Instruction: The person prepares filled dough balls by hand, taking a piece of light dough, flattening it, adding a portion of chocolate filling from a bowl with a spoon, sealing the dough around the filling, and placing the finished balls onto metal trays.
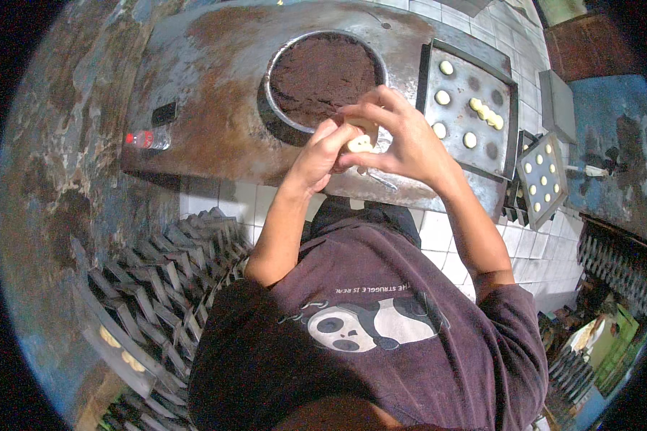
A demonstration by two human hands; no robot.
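A small piece of pale dough (359, 144) is held up in front of my body, at the near edge of the table. My left hand (315, 159) is closed around its left side, with the fingers partly hidden. My right hand (410, 136) curves over it from the right, thumb below and fingers above, touching the dough. Just beyond my hands stands a round metal pan (268, 85) filled with a dark brown crumbly mass (327, 75). A thin metal utensil (382, 181) lies below my hands at the table edge, its kind unclear.
To the right, a dark baking tray (453, 154) holds pale dough balls and a joined row of dough pieces (486, 113). Another tray of dough balls (542, 176) sits lower right. A red-labelled bottle (148, 139) and a black phone-like object (164, 113) lie left. Metal racks (165, 273) stand nearby.
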